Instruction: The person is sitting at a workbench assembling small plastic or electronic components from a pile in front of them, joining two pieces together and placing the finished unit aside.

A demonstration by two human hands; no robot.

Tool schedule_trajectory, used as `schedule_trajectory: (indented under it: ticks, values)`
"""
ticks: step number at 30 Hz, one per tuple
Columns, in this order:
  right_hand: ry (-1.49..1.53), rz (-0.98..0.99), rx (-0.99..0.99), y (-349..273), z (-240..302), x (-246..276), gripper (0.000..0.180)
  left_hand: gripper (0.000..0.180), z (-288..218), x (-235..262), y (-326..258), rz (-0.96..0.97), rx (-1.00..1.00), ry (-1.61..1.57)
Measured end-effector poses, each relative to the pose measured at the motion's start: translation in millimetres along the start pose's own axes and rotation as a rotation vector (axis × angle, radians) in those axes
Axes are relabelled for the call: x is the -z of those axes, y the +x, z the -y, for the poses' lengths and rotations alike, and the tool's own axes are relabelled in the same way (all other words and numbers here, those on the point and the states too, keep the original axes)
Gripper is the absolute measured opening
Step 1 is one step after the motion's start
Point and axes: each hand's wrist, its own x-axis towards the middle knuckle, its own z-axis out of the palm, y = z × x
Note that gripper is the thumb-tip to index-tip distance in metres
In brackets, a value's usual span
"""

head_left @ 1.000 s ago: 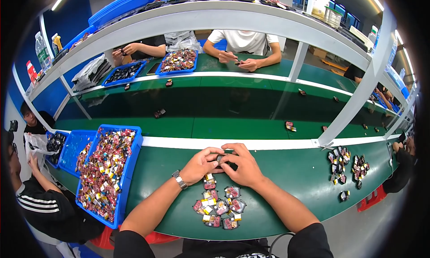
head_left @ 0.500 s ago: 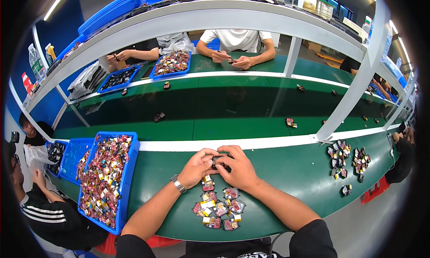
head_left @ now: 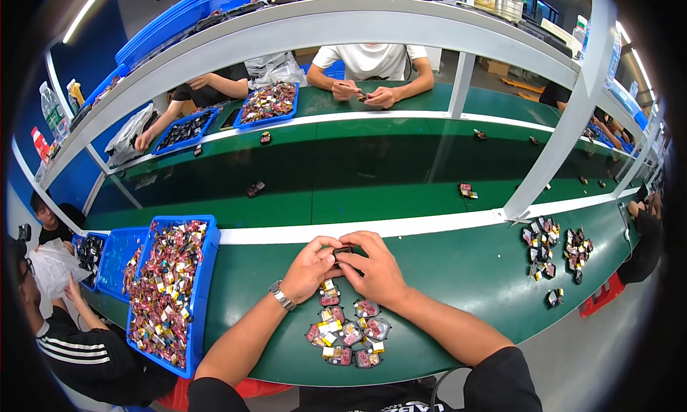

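The person's left hand (head_left: 312,267) and right hand (head_left: 378,272) are apparently fitting or adjusting a small black casing (head_left: 345,251); the next move seems to call for steady fingertip pressure. Both hands' fingers are closing nearly together, pinching the casing between them, just beyond the circuit-filled casings (head_left: 351,333) lying on the green bench (head_left: 444,276).

Green table (head_left: 444,290): cluster of small black-and-red units (head_left: 351,333) at front middle, some touching. Right side: two similar clumps (head_left: 540,244), lone unit (head_left: 554,297) nearer front edge. Left: blue tray (head_left: 204,290), heaped. Green surface (head_left: 343,210) beyond white rail (head_left: 286,234): few scattered units (head_left: 468,191).
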Motion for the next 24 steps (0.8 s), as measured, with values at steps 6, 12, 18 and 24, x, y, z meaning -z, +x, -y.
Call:
schedule_trajectory:
  ticks: [6, 12, 18, 24]
  values:
    - [0.056, -0.035, -0.053, -1.1, -0.3, 3.0, 0.021, 0.023, -0.9, -5.6, 1.3, 0.039, -0.03, -0.1]
    - [0.094, 0.001, -0.061, 2.1, 2.4, 2.2, 0.021, 0.021, 5.3, -0.3, 4.3, 0.057, -0.095, -0.136]
    - [0.024, -0.048, -0.064, -1.9, 0.4, 0.1, 0.021, 0.021, 5.5, -1.6, 4.0, 0.063, -0.097, -0.163]
    - [0.114, -0.037, -0.128, -1.8, 1.4, -0.6, 0.019, 0.02, 6.1, -0.5, 3.3, 0.082, -0.099, -0.161]
